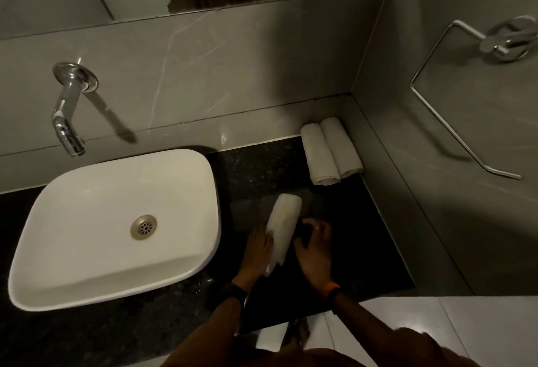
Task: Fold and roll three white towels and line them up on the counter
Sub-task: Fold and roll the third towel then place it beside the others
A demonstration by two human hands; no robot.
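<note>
third roll (283, 228) sits in my grip, left hand (257, 253) and right hand (316, 246) closed on its near end. long axis runs away from me, up-right. two rolls (332, 151) lie beyond, rightward, on the counter (262, 168); right hand nearer.

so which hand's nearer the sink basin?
Left. The left hand grips the rolled towel on its sink-facing side, a short gap from the basin's right rim. The right hand is on the towel's far side, toward the corner wall.
</note>
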